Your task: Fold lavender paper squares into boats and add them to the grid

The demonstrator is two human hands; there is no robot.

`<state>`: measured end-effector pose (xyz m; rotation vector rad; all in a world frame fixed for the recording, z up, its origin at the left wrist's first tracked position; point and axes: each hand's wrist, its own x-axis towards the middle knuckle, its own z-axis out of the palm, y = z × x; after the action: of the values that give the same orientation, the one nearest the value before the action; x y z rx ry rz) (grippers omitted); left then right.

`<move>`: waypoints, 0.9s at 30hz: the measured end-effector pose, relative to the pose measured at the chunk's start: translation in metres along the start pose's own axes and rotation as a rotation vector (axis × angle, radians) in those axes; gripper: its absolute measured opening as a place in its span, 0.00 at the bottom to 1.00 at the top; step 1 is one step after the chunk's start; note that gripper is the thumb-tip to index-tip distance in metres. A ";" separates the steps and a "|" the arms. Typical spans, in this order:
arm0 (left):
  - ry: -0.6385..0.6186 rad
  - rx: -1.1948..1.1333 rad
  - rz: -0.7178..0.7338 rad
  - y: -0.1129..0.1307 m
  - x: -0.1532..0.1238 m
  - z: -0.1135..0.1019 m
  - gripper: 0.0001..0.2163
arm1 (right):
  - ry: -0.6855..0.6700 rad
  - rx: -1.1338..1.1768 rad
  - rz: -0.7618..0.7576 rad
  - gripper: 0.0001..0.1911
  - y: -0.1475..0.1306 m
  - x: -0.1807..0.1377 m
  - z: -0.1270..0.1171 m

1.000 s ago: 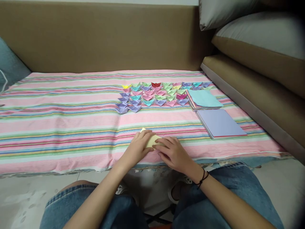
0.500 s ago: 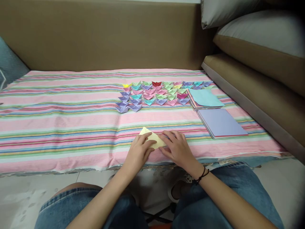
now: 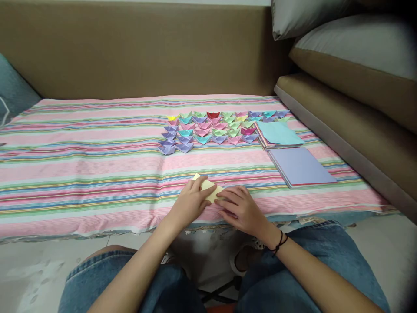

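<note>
A folded piece of pale yellow origami paper (image 3: pixel 208 185) lies on the striped cloth in front of me. My left hand (image 3: pixel 191 200) holds it down from the left, fingers spread across its face and one corner showing above them. From the right, my right hand (image 3: pixel 240 207) pinches the paper's edge with bent fingers; the fingertips partly cover that end. Beyond the hands, several folded paper boats (image 3: pixel 220 139) in many colours sit in rows. On the right are a stack of paper with light blue on top (image 3: pixel 282 133) and a stack with lavender on top (image 3: pixel 301 166).
The striped cloth (image 3: pixel 81 174) covers the seat up to a brown backrest (image 3: pixel 140 52). Brown and grey cushions (image 3: pixel 352 48) are piled along the right side. A blue cushion (image 3: pixel 16 89) leans at the far left. My knees are below the front edge.
My right hand's fingers have shifted slightly left along the paper and curled more. My left fingers have moved a little, and less of the yellow paper shows. The boats and stacks stay put.
</note>
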<state>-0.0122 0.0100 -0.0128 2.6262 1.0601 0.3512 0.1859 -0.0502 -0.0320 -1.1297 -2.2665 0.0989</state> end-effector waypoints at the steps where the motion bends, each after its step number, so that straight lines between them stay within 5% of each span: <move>1: -0.004 -0.004 0.003 -0.001 0.000 0.000 0.23 | 0.011 -0.017 0.007 0.11 0.001 -0.002 0.000; 14: -0.016 0.013 0.010 -0.004 0.000 0.002 0.23 | 0.276 -0.080 0.159 0.05 0.022 -0.015 -0.024; 23: 0.080 -0.219 -0.061 -0.013 0.002 0.001 0.34 | 0.054 -0.043 -0.057 0.11 0.004 0.009 0.003; 27: 0.243 -0.231 -0.161 -0.021 0.003 -0.007 0.24 | 0.018 -0.084 -0.071 0.09 0.010 0.015 0.000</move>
<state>-0.0259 0.0281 -0.0130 2.3186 1.2165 0.7243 0.1859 -0.0329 -0.0285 -1.0865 -2.3106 -0.0353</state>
